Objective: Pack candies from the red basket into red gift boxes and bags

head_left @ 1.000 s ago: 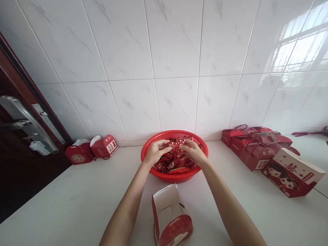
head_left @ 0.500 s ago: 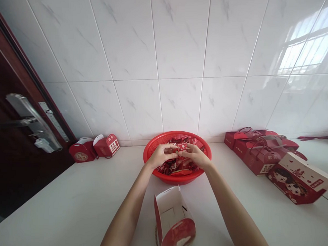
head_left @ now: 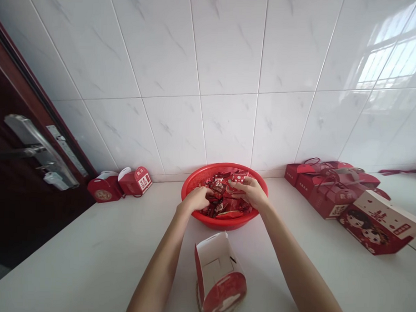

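Note:
A red plastic basket [head_left: 224, 225] holds many red wrapped candies [head_left: 223, 204]. My left hand [head_left: 197, 199] reaches over its left side, fingers apart and pointing down at the wrappers; nothing shows in its grasp. At the right side of the basket, my right hand [head_left: 250, 192] is closed on a red candy packet with white dots [head_left: 239, 177], thumb and fingers at its edge. Between my forearms stands an open red gift box [head_left: 221, 270] with a white inside and a rope handle. No candies show inside it.
Two small red boxes [head_left: 135, 183] stand by the wall at left, near a dark door [head_left: 23, 167] with a metal handle. On the right are several red gift boxes [head_left: 324, 189] and a larger box with cartoon figures [head_left: 379, 225]. A tiled wall [head_left: 229, 129] closes off the back.
My hands were together at the dotted packet over the basket's middle. They have parted: the left moved left and down to the candies, the right slightly right with the packet.

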Action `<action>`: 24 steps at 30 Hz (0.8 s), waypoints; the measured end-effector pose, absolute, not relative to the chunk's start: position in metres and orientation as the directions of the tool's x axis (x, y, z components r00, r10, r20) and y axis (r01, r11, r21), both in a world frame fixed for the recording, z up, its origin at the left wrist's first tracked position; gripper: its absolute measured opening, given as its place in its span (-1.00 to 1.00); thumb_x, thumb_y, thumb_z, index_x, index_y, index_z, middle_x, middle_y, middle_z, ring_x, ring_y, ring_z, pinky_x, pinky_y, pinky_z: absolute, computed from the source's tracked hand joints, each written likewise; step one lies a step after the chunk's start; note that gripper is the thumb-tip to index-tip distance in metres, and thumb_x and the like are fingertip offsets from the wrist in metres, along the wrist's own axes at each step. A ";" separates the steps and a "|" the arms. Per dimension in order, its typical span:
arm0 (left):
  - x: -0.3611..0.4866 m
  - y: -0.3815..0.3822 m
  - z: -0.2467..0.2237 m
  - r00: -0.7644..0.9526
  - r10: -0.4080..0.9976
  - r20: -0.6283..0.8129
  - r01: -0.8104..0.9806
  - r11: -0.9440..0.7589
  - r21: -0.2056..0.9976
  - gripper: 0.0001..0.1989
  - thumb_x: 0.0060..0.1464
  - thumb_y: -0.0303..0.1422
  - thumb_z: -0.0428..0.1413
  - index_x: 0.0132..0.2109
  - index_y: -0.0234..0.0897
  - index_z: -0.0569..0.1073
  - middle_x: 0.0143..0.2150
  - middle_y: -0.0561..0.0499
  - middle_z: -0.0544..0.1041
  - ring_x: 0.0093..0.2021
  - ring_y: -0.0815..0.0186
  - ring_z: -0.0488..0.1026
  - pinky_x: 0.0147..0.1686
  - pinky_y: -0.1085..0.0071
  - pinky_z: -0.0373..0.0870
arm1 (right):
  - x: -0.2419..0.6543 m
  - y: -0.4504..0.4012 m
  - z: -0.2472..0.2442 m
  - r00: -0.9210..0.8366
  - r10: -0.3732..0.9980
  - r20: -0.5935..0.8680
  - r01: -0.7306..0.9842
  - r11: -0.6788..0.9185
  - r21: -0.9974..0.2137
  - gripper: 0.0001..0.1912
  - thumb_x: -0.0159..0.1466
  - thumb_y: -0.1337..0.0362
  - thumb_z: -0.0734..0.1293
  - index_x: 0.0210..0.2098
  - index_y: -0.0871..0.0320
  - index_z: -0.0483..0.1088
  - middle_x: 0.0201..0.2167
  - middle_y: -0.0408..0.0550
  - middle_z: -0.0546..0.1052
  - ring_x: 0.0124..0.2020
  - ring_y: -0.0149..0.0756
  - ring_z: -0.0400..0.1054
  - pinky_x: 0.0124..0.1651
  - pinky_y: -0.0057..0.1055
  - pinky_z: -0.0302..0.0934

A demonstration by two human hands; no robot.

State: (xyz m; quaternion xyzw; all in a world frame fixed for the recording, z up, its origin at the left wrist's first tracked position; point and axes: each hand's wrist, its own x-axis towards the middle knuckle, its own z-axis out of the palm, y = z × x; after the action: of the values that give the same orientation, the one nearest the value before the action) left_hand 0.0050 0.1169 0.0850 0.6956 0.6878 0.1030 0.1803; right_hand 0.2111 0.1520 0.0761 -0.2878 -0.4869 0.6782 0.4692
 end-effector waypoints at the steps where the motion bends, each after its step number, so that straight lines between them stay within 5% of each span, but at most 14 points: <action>1: 0.006 0.117 0.085 0.043 0.990 -0.134 0.929 0.010 0.371 -0.40 -0.17 -0.62 0.16 0.07 -0.17 0.56 0.04 -0.04 0.62 0.03 0.16 0.55 -0.11 0.46 0.44 | 0.211 0.152 0.076 -0.395 0.916 0.072 -0.358 -0.082 -0.930 -0.66 -0.10 0.21 0.61 -0.45 0.20 0.46 -0.38 -0.10 0.59 -0.35 -0.19 0.58 -0.32 -0.36 0.48; 8: 0.011 0.117 0.088 0.033 0.974 -0.222 0.974 0.018 0.224 -0.19 -0.33 -0.39 0.36 0.19 -0.23 0.43 0.18 -0.18 0.50 0.17 -0.05 0.42 -0.01 0.32 0.42 | 0.210 0.151 0.075 -0.393 0.917 0.063 -0.339 -0.081 -0.937 -0.75 -0.02 0.29 0.55 -0.38 0.19 0.47 -0.34 -0.04 0.62 -0.30 -0.15 0.58 -0.35 -0.37 0.50; 15: 0.011 0.118 0.085 -0.021 0.974 -0.225 0.978 0.066 0.196 -0.52 -0.35 -0.32 0.38 -0.15 -0.26 0.57 -0.04 -0.19 0.61 0.00 -0.04 0.52 -0.23 0.37 0.43 | 0.210 0.152 0.077 -0.397 0.918 0.020 -0.309 -0.113 -0.944 -0.84 0.08 0.35 0.47 -0.36 0.17 0.42 -0.40 -0.03 0.62 -0.37 -0.20 0.57 -0.46 -0.43 0.46; 21: 0.007 0.117 0.083 0.012 0.987 -0.162 0.945 0.042 0.326 -0.93 -0.05 -0.35 0.22 -0.34 -0.17 0.58 -0.27 -0.02 0.65 -0.19 0.15 0.58 -0.33 0.43 0.36 | 0.210 0.151 0.077 -0.393 0.919 0.022 -0.297 -0.104 -0.949 -0.87 0.09 0.37 0.45 -0.37 0.17 0.41 -0.42 -0.05 0.61 -0.39 -0.21 0.56 -0.47 -0.43 0.45; 24: 0.005 0.118 0.083 0.021 0.994 -0.104 0.919 0.022 0.393 -0.84 0.10 -0.33 0.10 -0.39 -0.21 0.54 -0.39 -0.02 0.62 -0.28 0.17 0.57 -0.33 0.41 0.35 | 0.210 0.152 0.076 -0.410 0.911 0.037 -0.309 -0.100 -0.946 -0.85 0.09 0.36 0.46 -0.36 0.17 0.43 -0.44 -0.06 0.60 -0.40 -0.22 0.56 -0.48 -0.45 0.45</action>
State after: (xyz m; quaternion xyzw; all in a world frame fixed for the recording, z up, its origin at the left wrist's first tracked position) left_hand 0.0055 0.1184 0.0830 0.6915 0.6918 0.1047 0.1797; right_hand 0.2099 0.1517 0.0763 -0.3031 -0.4968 0.6769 0.4507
